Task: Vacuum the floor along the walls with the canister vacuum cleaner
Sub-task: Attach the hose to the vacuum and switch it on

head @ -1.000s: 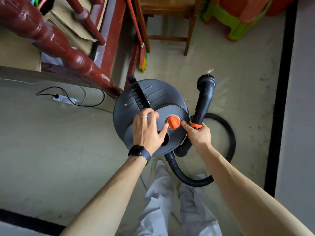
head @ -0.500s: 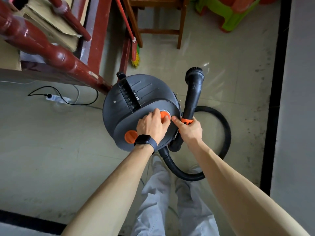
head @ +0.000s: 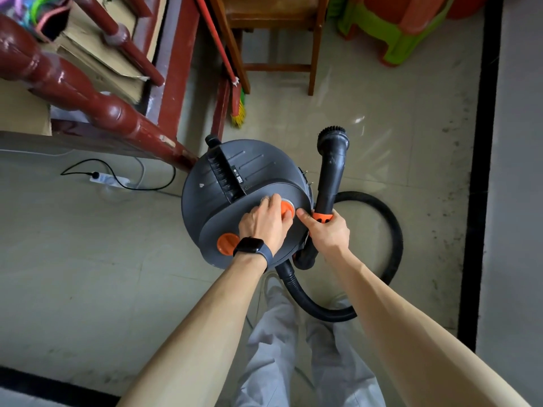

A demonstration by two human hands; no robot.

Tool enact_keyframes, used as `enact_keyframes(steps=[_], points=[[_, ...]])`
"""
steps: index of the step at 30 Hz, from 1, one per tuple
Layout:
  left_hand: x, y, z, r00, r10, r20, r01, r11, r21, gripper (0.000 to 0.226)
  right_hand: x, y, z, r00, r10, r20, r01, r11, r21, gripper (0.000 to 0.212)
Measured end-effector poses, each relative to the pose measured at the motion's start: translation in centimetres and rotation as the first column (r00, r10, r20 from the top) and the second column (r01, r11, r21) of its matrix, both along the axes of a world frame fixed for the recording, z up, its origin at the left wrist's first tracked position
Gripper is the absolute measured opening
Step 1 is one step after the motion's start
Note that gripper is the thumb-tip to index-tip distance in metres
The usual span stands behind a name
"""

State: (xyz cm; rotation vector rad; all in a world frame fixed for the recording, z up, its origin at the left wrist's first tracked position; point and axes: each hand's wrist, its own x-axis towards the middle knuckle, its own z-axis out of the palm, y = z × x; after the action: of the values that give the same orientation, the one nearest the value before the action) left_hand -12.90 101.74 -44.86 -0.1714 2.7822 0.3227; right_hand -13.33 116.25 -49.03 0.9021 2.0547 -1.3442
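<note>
The vacuum cleaner (head: pixel 244 198) stands on the floor (head: pixel 88 259) just beside the red wooden furniture leg (head: pixel 117 116), directly in front of the person's feet. The left hand (head: pixel 264 223) lies over the back of its lid with the fingers curled around the orange knob (head: pixel 286 209), apparently pressing or turning it to switch the machine on. A second orange button (head: pixel 227 243) sits near the lid's rear edge, beside the wrist and untouched. The right hand (head: pixel 327 233) is wrapped firmly round the wand (head: pixel 330 174) at its orange collar, the thumb stretched toward the lid; holding it there keeps the brush head (head: pixel 332 135) pointed away and ready. The hose (head: pixel 379 230) loops on the floor to the right of the canister. The power cord (head: pixel 117 177) runs to a socket strip by the furniture. Judging by this, cleaning along the dark strip at the wall (head: pixel 476 171) has not begun.
</note>
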Motion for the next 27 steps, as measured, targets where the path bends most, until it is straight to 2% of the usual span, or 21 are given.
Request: enact_keyframes(steps=[2,5,7,10,12,15,19,22,27], points=[[0.8,-0.4,0.3,0.997,0.077,0.013,-0.078,0.991,0.105,0.030,-0.1,0.1,0.2,1.000,0.009,-0.007,-0.009,1.000,-0.003,0.036],[4.1,-1.6,1.1,0.924,0.371,-0.089,-0.333,0.898,0.286,0.027,-0.2,0.3,1.2,0.997,0.051,-0.052,-0.049,0.998,0.034,0.030],[6.8,-2.9,1.3,0.818,0.557,-0.144,-0.507,0.816,0.277,0.028,-0.2,0.2,2.1,0.993,0.077,-0.093,-0.073,0.996,0.044,0.033],[9.5,-4.6,1.0,0.726,0.678,-0.118,-0.660,0.735,0.156,0.033,-0.6,-0.9,3.3,0.976,0.155,-0.153,-0.147,0.987,0.065,0.043],[10.4,-5.2,0.8,0.747,0.662,-0.058,-0.656,0.749,0.088,0.033,-0.7,-1.9,3.7,0.949,0.266,-0.168,-0.254,0.963,0.090,0.045],[10.8,-5.3,0.7,0.824,0.564,-0.051,-0.560,0.825,0.069,0.030,-0.1,-2.5,3.1,0.892,0.429,-0.139,-0.411,0.901,0.141,0.048],[9.9,-5.2,1.0,0.822,0.569,0.010,-0.569,0.822,0.009,0.032,0.9,-2.6,2.1,0.904,0.417,-0.099,-0.395,0.901,0.180,0.066],[9.4,-5.6,0.9,0.874,0.484,0.044,-0.479,0.873,-0.088,0.037,1.1,-2.7,1.9,0.907,0.407,-0.109,-0.382,0.903,0.197,0.067],[8.5,-6.5,0.8,0.915,0.390,0.101,-0.376,0.917,-0.134,0.037,1.0,-2.7,1.7,0.903,0.417,-0.102,-0.389,0.896,0.216,0.067]])
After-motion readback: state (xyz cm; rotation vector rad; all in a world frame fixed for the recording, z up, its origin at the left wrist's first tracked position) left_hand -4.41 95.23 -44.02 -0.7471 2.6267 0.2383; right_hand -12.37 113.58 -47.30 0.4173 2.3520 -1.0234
